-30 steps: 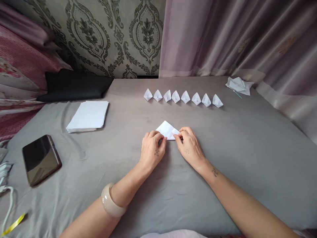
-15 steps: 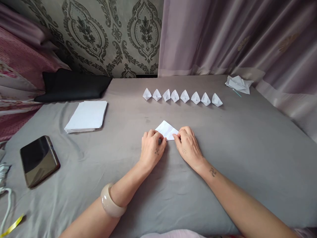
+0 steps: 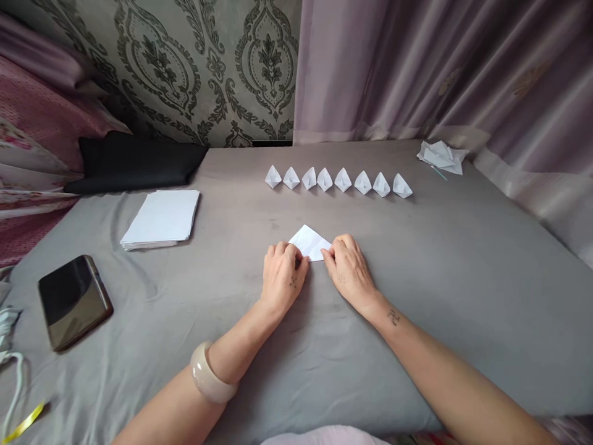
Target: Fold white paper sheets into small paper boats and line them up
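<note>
Head view: the left hand (image 3: 283, 272) and the right hand (image 3: 348, 266) come together over a small folded white paper (image 3: 309, 242), which lies between them on the cloth, one corner pointing away from the person. The left hand, fingers curled, pinches its left part between thumb and fingertips at the near edge; the right hand pinches its right corner, with the thumb on top. The two hands are near each other but not touching, and the middle of the paper shows in the gap. A pale, glossy bangle (image 3: 207, 374) circles the left forearm.

Beyond the paper, eight small folded paper boats (image 3: 343, 180) stand in a row across the grey cloth (image 3: 231, 216), which is wrinkled on the left. A stack of white sheets (image 3: 161, 216) lies to the left, with a dark phone (image 3: 74, 301) nearer the person, then a white cable (image 3: 18, 383) and a yellow strip (image 3: 25, 423). Black material (image 3: 136, 162) lies behind the stack. At the far right sit more folded papers (image 3: 442, 157) and a thin greenish stick (image 3: 439, 172). Damask-patterned wallpaper (image 3: 185, 68) and a mauve curtain (image 3: 370, 74) rise behind; pink patterned fabric (image 3: 28, 111) hangs at left.
</note>
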`<state>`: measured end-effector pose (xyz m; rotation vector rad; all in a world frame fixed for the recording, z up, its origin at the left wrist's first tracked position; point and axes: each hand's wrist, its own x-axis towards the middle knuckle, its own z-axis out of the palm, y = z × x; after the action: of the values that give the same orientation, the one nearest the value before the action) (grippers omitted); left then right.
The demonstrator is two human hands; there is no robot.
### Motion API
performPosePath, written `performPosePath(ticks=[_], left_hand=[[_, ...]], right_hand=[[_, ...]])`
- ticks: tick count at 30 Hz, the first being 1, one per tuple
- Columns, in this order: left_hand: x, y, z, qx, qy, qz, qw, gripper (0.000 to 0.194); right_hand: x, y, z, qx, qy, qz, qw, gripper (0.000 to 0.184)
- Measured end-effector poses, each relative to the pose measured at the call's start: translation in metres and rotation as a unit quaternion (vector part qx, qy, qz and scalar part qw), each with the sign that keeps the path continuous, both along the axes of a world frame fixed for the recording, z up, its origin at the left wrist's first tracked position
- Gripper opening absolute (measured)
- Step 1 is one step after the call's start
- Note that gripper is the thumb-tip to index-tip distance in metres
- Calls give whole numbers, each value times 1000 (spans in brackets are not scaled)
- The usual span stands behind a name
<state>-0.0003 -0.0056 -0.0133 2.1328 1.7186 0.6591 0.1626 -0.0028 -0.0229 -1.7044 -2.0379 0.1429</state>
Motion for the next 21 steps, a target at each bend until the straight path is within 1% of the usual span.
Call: performPosePath(ticks=[2, 4, 7, 9, 12, 14, 16, 17, 19, 21], left_hand=[[0, -1, 3, 5, 36, -14, 999, 12], [0, -3, 6, 17, 93, -46, 995, 19], [0, -10, 12, 26, 179, -116, 977, 29], [-1, -17, 16, 17, 219, -138, 966, 35], [0, -28, 22, -13, 259, -113, 959, 49], [1, -33, 25, -30, 266, -99, 958, 56], [2, -35, 26, -36, 260, -100, 960, 58], [2, -35, 26, -35, 255, -102, 961, 57], [2, -35, 26, -33, 250, -100, 963, 49], [2, -34, 26, -35, 248, -99, 963, 41]], right_hand=[[2, 0, 0, -5, 11, 5, 1000, 19], [3, 0, -1, -10, 18, 4, 1000, 18], [5, 2, -4, -12, 14, -16, 1000, 15], [7, 2, -5, -9, 8, -23, 1000, 12], [8, -2, -1, 6, -2, 3, 1000, 16], [5, -10, 6, 27, -12, 29, 999, 25], [-1, -21, 14, 46, -17, 58, 997, 35], [-6, -27, 17, 50, -7, 80, 996, 37], [-14, -37, 20, 28, 2, 120, 992, 39], [-20, -44, 18, 6, -21, 140, 990, 41]])
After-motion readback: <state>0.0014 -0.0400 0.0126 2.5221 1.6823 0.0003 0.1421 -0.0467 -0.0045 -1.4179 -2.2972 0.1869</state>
